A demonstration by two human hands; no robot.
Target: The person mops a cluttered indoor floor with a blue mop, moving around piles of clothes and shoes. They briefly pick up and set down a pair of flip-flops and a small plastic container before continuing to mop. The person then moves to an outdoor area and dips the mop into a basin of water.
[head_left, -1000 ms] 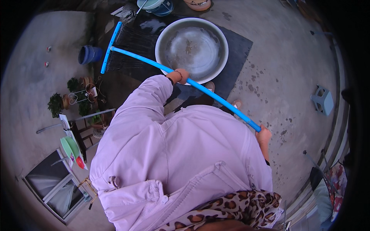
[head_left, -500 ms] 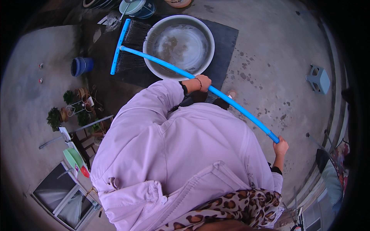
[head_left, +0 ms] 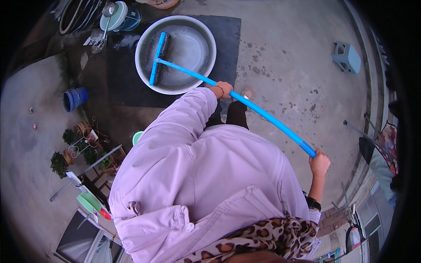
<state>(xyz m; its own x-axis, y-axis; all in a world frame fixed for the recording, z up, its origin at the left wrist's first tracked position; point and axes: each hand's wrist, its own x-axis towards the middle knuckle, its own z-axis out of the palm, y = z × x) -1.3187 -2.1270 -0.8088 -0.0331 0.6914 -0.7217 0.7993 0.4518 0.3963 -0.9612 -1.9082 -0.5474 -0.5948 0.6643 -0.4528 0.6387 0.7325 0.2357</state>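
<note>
Head view shows the left hand (head_left: 224, 89) with its fingers wrapped shut round the middle of a long blue broom handle (head_left: 245, 104), while the right hand (head_left: 319, 163) has its fingers closed over the handle's upper end, near the person's hip. The handle runs slantwise from there across the front of the lilac jacket and down to the broom head (head_left: 158, 58), which lies inside the wide grey metal basin (head_left: 175, 55) — bristles resting on the wet bottom, toward its left side.

As a judgement, the work is in mid-course: the brush is in the basin and the basin floor looks wet and smeared, so the scrubbing seems begun, not finished; whether any dirt is left I cannot tell at this size.

The basin stands on a dark mat (head_left: 228, 39) laid on the concrete floor, which is speckled with damp spots to the right. Just beyond the basin's upper left sit a pale green bowl with a ladle (head_left: 113, 16). A blue bucket (head_left: 73, 99) lies well to the left, potted plants (head_left: 66, 151) below it, and a small grey stool (head_left: 346, 57) far off to the right. Nothing crowds the handle's sweep — the bucket and stool lie well apart from it.
</note>
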